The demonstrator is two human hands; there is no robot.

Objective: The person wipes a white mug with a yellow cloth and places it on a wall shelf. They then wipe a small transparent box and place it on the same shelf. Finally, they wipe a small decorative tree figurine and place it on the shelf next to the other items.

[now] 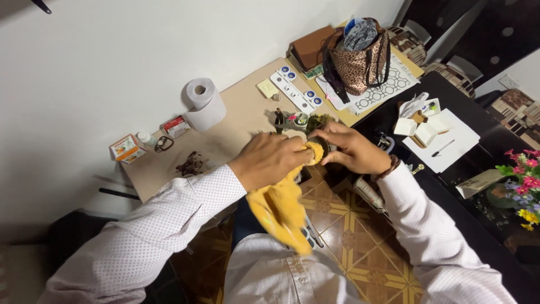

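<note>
Beige table (236, 121) by white wall, toilet roll (205, 103), leopard bag (360, 62), both hands gripping yellow cloth (281, 211)

Quick count from where I'm standing: two hands in play, left hand (269, 160) and right hand (353, 149), with one yellow cloth (279, 208) between them. On the beige counter (236, 115) there's one toilet paper roll (203, 101) near the wall edge, two small boxes, an orange box (125, 147) and a red box (176, 126), and one long white strip (295, 88) with four blue-ringed circles. One leopard-print bag (360, 59) at the far corner. One flower bunch (523, 183) on the dark counter (495, 146), plus three white blocks (424, 126) on one sheet.
</note>
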